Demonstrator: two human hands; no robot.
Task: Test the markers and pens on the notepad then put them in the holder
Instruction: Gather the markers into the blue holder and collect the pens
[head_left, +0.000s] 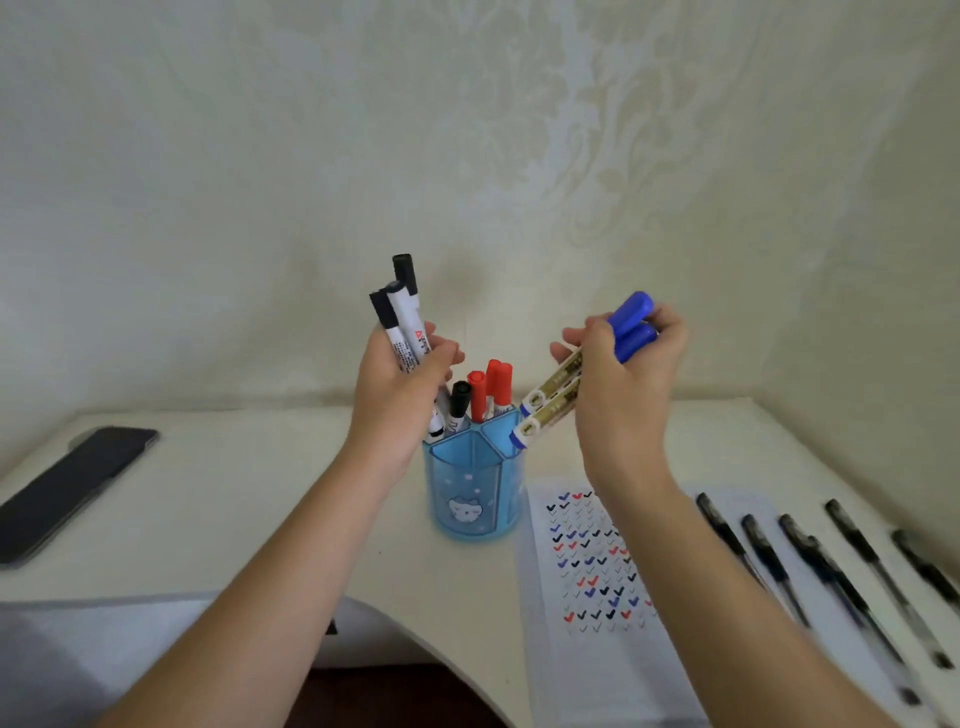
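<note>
Head view: the left hand (400, 384) curls round a bundle of black-capped markers (402, 312) above the blue holder (462, 499). The right hand (623, 384) grips blue-capped markers (631, 332) that slant down to the holder's right rim, beside standing red markers (493, 384). Bare desk (260, 493) separates holder and phone (67, 488) on the left; the notepad (597, 665) lies just right of the holder, with loose pens (769, 561) in a row towards the right edge.

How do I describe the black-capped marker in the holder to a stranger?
On the white desk, find the blue holder in the middle. Among the markers standing in it, this marker has a black cap; the red-capped markers stand right beside it.
</note>
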